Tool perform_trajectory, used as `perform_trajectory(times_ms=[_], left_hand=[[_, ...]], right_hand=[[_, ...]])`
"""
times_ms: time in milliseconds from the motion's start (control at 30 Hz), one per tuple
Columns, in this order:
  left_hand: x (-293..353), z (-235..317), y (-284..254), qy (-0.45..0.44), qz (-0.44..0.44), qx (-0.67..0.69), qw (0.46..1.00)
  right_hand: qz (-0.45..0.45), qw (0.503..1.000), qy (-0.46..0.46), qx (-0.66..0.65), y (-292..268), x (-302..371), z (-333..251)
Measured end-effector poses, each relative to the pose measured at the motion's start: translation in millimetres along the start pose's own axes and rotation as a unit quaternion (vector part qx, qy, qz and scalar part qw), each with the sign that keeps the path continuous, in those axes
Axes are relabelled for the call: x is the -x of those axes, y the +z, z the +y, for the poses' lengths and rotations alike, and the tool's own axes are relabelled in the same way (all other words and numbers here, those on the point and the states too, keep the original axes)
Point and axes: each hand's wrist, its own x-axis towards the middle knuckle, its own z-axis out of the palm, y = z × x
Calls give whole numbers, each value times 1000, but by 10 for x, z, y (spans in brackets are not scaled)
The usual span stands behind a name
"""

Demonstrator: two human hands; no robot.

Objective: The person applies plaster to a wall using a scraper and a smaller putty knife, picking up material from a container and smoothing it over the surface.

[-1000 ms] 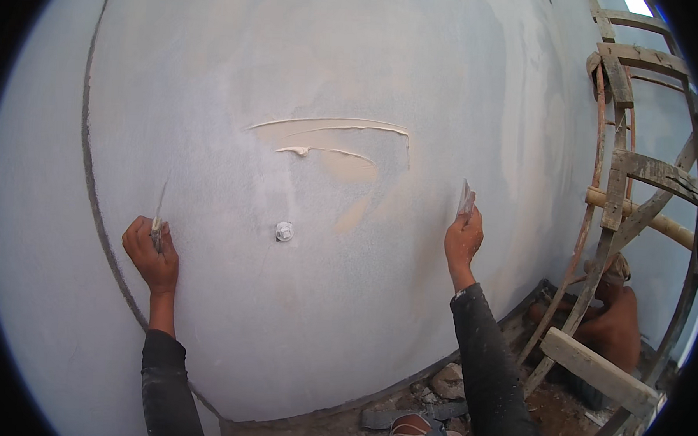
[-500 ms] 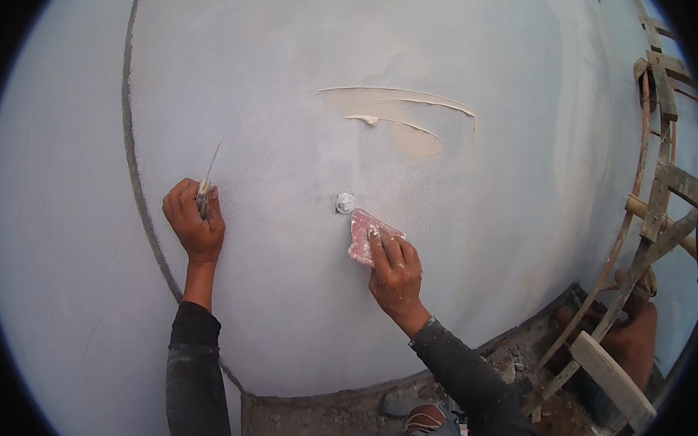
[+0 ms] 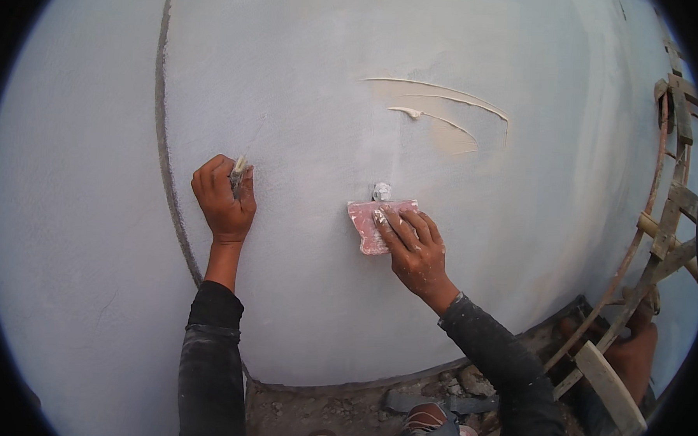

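Observation:
My right hand (image 3: 417, 256) is closed on a pink, putty-smeared plastic spreader (image 3: 368, 228), fingers pressed along its back. The spreader lies close to the pale wall (image 3: 306, 310), its straight upper edge just under a small white lump (image 3: 382, 191) that sticks out of the wall. To the left, my left hand (image 3: 223, 205) grips a putty knife (image 3: 239, 174) by its handle, with the thin blade seen nearly edge-on and faint. Above the lump are ridged streaks of cream putty (image 3: 447, 117) on the wall.
A dark grey vertical line (image 3: 165, 140) runs down the wall left of my hands. Wooden scaffolding (image 3: 660, 231) stands at the right, with another person (image 3: 635, 351) partly visible behind it. Rubble (image 3: 466, 383) and my shoe (image 3: 426, 416) are at the wall's foot.
My right hand has turned the spreader so its edge lies level below the white lump. The putty knife's blade has tilted and shows less. The whole view has shifted, moving the wall rightward.

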Motion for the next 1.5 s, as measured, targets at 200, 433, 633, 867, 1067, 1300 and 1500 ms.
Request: perform_trajectory(times_ms=[200, 433, 633, 867, 1067, 1300, 1500], left_hand=[[-29, -14, -4, 1, 2, 5, 1000], [-32, -30, -41, 13, 7, 4, 1000], [-18, -47, -2, 22, 10, 10, 1000], [-68, -9, -36, 10, 5, 21, 1000], [-9, -75, -31, -1, -5, 7, 1000], [-15, 3, -22, -8, -1, 20, 1000], [-2, -21, -23, -13, -8, 20, 1000]], right_hand=[[26, 999, 32, 12, 122, 13, -146], [70, 995, 68, 24, 211, -10, -328], [24, 993, 117, 18, 323, -97, -741], [-145, 963, 42, -221, 233, 770, -1623], [75, 965, 235, -91, -282, 409, -176], [152, 832, 532, -46, -477, 223, 1411], [144, 787, 600, -17, -300, -165, 1427]])
